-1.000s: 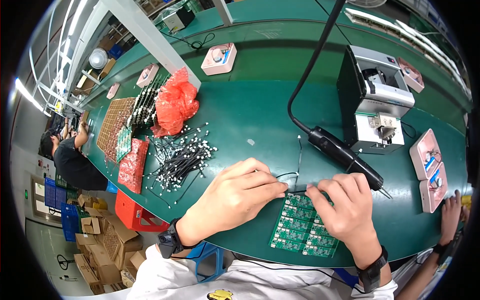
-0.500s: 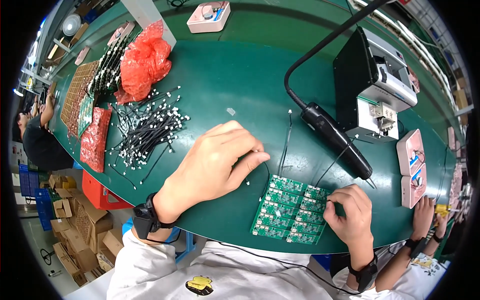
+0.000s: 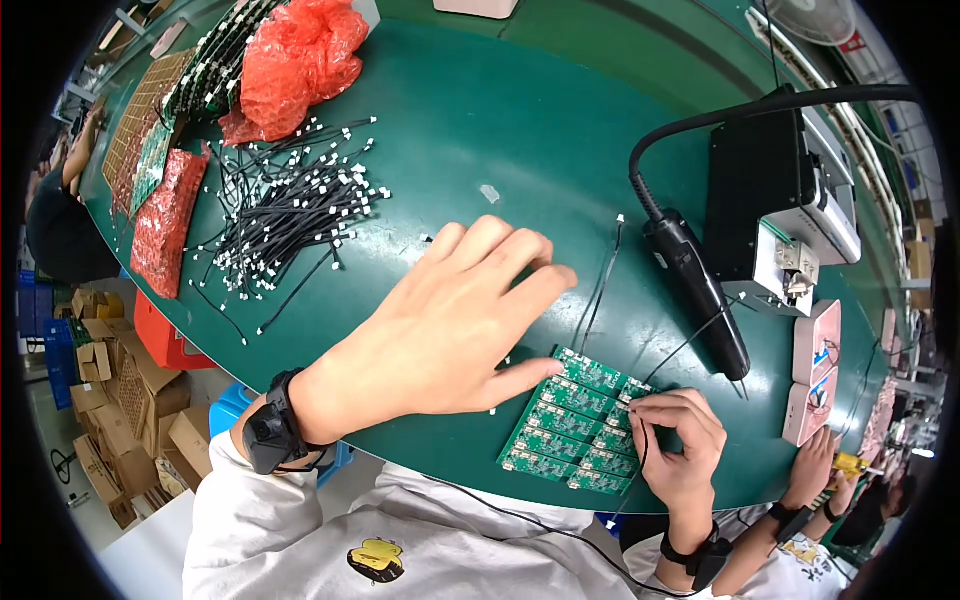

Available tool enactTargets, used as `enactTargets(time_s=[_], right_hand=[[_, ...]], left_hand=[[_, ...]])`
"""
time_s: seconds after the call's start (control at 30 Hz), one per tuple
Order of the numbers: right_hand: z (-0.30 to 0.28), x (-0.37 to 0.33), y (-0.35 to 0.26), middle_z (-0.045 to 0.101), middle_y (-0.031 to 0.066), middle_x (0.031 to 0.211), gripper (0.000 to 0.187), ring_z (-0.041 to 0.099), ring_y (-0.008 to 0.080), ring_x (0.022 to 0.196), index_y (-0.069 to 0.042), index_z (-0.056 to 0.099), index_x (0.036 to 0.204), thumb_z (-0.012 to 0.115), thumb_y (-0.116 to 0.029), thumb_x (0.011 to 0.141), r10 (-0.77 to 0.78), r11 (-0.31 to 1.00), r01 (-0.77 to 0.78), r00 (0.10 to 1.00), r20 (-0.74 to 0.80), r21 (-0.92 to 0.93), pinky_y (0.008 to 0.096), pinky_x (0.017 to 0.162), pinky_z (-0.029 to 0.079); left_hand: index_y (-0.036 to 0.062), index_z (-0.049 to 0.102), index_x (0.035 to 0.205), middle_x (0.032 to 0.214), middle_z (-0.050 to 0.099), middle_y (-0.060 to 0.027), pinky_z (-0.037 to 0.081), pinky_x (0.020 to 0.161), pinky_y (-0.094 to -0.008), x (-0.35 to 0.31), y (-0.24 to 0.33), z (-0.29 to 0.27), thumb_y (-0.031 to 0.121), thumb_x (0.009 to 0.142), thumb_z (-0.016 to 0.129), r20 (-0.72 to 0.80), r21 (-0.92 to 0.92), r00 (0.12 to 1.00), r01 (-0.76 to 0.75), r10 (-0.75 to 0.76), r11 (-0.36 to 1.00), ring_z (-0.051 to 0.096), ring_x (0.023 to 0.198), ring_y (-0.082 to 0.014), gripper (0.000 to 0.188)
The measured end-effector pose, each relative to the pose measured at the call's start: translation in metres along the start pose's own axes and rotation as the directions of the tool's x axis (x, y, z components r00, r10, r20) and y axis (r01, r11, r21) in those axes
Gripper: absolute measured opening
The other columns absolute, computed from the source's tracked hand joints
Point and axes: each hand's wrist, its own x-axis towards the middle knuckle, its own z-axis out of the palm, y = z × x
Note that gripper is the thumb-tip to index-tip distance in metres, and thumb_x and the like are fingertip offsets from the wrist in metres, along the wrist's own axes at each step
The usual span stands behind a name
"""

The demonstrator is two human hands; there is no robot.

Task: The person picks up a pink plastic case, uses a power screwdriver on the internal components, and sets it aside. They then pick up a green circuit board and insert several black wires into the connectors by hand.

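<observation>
A green panel of small circuit boards (image 3: 556,428) lies at the table's near edge, with white sockets along its boards. My left hand (image 3: 450,315) is open above the table, left of the panel; its thumb tip is at the panel's upper left corner. At the panel's upper right edge, my right hand (image 3: 682,447) pinches a thin black cable (image 3: 641,470). This cable hangs past the panel to a white plug below; its upper end is hidden in my fingers. Two more black cables (image 3: 604,283) reach up from the panel's top edge.
A heap of black cables with white plugs (image 3: 290,205) lies at left, beside red bubble-wrap packs (image 3: 170,225). To the right are a black electric screwdriver (image 3: 700,295), a black-and-silver machine (image 3: 755,200) and pink trays (image 3: 812,400). Another person's hands (image 3: 812,468) work at far right.
My left hand has opened from its pinch and moved toward the panel. A black cable now hangs from my right hand. The view has shifted, so the table's things appear displaced.
</observation>
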Motion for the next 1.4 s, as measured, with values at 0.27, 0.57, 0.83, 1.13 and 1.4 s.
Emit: enactTargets(time_s=[0.27, 0.57, 0.83, 1.13, 1.4], right_hand=[[-0.005, 0.004, -0.006, 0.076, 0.0106, 0.089, 0.022, 0.069, 0.0262, 0.08, -0.002, 0.07, 0.089, 0.084, 0.01, 0.076, 0.028, 0.998, -0.024, 0.998, 0.064, -0.061, 0.0343, 0.074, 0.055], [-0.011, 0.031, -0.017, 0.074, 0.0091, 0.087, 0.017, 0.068, 0.0244, 0.078, -0.001, 0.07, 0.08, 0.083, 0.008, 0.076, 0.175, 0.984, -0.165, 0.96, 0.219, -0.063, 0.0326, 0.071, 0.053], [-0.029, 0.059, -0.03, 0.071, 0.0081, 0.072, 0.02, 0.063, 0.0139, 0.063, 0.002, 0.071, 0.078, 0.09, -0.001, 0.075, 0.651, 0.736, -0.672, 0.669, 0.359, -0.081, 0.0291, 0.061, 0.051], [-0.04, 0.057, -0.012, 0.074, 0.0072, 0.069, 0.023, 0.074, 0.0219, 0.066, -0.004, 0.076, 0.08, 0.093, -0.018, 0.079, 0.63, 0.753, -0.627, 0.602, 0.491, -0.197, 0.0342, 0.065, 0.058], [-0.033, 0.058, -0.02, 0.071, 0.0099, 0.072, 0.024, 0.069, 0.0238, 0.064, -0.001, 0.072, 0.079, 0.093, -0.013, 0.075, 0.448, 0.893, -0.43, 0.821, 0.354, -0.135, 0.036, 0.063, 0.055]], left_hand=[[0.0084, 0.055, 0.146, 0.15, 0.045, -0.0168, 0.038, 0.108, -0.0524, -0.012, 0.014, 0.017, 0.044, 0.072, 0.093, 0.129, -0.046, 0.99, -0.057, 0.062, 0.997, 0.046, 0.131, -0.0383, 0.09], [0.0022, 0.054, 0.147, 0.152, 0.046, -0.0237, 0.037, 0.107, -0.0512, -0.01, 0.004, 0.02, 0.048, 0.069, 0.093, 0.15, -0.048, 0.988, -0.024, 0.031, 0.999, 0.045, 0.136, -0.0375, 0.098], [0.0055, 0.047, 0.154, 0.16, 0.035, -0.0222, 0.034, 0.111, -0.0556, -0.01, 0.012, 0.012, 0.052, 0.072, 0.092, 0.229, -0.033, 0.973, 0.039, -0.03, 0.999, 0.04, 0.14, -0.0416, 0.105], [-0.0018, 0.038, 0.157, 0.159, 0.033, -0.0292, 0.033, 0.111, -0.057, -0.001, 0.02, 0.013, 0.054, 0.077, 0.088, 0.276, -0.009, 0.961, -0.026, 0.027, 1.0, 0.04, 0.139, -0.0438, 0.109], [-0.0133, 0.034, 0.154, 0.151, 0.04, -0.034, 0.03, 0.116, -0.0583, 0.088, -0.041, -0.026, 0.048, 0.091, 0.077, -0.248, 0.349, 0.947, 0.285, -0.205, 0.893, 0.038, 0.142, -0.0474, 0.098]])
